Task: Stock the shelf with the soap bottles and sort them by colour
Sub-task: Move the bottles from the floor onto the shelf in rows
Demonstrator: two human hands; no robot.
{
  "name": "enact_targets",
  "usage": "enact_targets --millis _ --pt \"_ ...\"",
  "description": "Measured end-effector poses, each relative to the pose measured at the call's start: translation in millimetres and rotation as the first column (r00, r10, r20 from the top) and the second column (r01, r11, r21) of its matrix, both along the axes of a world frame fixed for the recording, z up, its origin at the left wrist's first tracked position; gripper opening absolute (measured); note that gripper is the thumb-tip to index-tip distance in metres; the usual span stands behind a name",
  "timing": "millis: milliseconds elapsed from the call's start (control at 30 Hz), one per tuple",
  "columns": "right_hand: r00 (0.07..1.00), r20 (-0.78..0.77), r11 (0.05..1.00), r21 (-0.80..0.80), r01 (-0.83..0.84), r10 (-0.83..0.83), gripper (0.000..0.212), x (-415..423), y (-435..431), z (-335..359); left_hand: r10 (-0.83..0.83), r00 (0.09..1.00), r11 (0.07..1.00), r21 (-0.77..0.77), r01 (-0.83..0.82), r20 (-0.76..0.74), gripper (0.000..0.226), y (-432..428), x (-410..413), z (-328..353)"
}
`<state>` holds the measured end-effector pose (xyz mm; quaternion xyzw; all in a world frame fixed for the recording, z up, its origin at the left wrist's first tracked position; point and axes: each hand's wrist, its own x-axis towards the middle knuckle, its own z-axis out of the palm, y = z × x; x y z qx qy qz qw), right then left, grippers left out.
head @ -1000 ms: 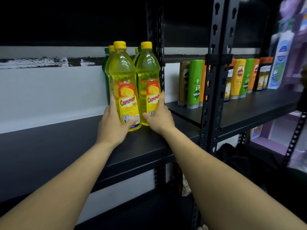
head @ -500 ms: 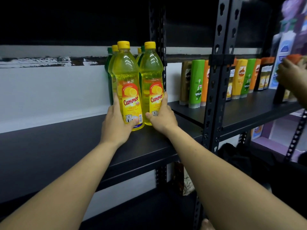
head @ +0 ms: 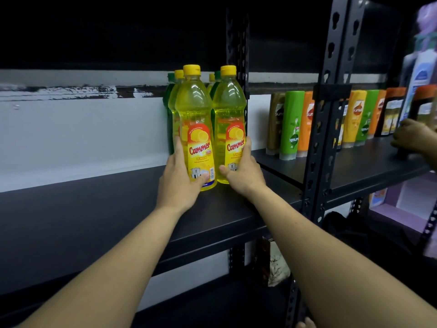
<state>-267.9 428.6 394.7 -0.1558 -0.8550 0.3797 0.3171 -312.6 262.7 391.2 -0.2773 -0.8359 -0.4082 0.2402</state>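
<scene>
Looking down from the head camera, the view takes in two bare arms reaching forward to the right end of a dark shelf (head: pixel 94 209). The left hand (head: pixel 179 183) grasps the left front bottle (head: pixel 195 119) low down. Its fingers (head: pixel 177 147) run up the bottle's left side and the thumb lies across the bottom of the label. The right hand (head: pixel 243 174) holds the right front bottle (head: pixel 228 114) in mirror fashion, fingers (head: pixel 247 147) curled round its right side and thumb on the front near the base.

Both bottles are yellow soap with yellow caps. They stand upright with their bases on the shelf board, just beside each other with a narrow gap between. Behind them stand more yellow bottles (head: pixel 177 76). Farther back, against the white wall, are green bottles (head: pixel 168 95) with green caps, mostly hidden.

To the right, past the upright post (head: pixel 327 114), a neighbouring shelf carries shampoo bottles (head: pixel 292 124). Another person's hand (head: pixel 411 138) reaches in at the far right edge.

Stocking seems under way rather than finished. Two short rows are formed, and the front pair looks placed or nearly so, needing only release or a small nudge into line. Sorting looks partial, since each row holds yellow in front and green behind. How many bottles remain off-camera cannot be told.
</scene>
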Motion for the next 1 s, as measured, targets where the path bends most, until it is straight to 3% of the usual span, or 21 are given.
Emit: enact_targets --millis 733,900,1000 --pt "0.999 -0.053 1.0 -0.028 -0.004 0.002 0.112 5 -2 2 0.071 0.997 0.997 -0.044 -0.07 0.013 0.108 -7 22 7" --pt "0.98 -0.164 0.989 0.079 0.124 -0.109 0.088 38 -18 9 0.136 0.989 0.986 -0.104 -0.13 0.053 0.093 -29 49 11" --pt "0.99 -0.121 0.991 0.1 0.087 -0.075 0.071 62 -36 9 0.114 0.993 0.978 -0.178 -0.106 0.032 0.074 -50 70 16"
